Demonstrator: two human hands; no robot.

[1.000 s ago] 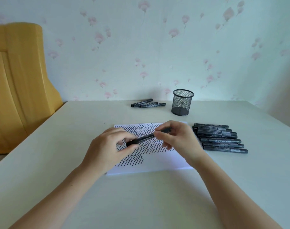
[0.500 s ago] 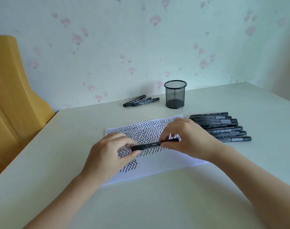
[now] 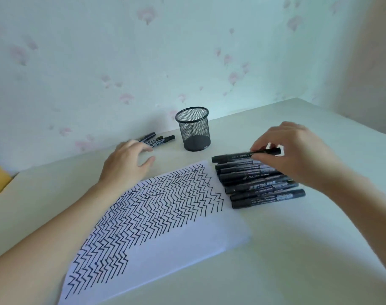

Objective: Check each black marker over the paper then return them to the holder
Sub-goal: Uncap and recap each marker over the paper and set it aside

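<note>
Black markers: seven in a row [image 3: 260, 183] at 3 o'clock of the paper [image 3: 165, 216], three [image 3: 157, 140] at 9 o'clock of the holder [image 3: 193, 128]. The right hand [image 3: 291, 155] now pinches the row's top marker [image 3: 238, 156]; the left hand [image 3: 126, 161] has released, fingers relaxed, moved toward the three

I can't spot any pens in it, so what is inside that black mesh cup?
Through the mesh cup only its dark solid base shows; no markers stand inside. Markers lie on the table to either side of it.

Home room: floral wallpaper [image 3: 187, 51], pale desk [image 3: 297, 249], mesh pen holder [image 3: 193, 129].
</note>
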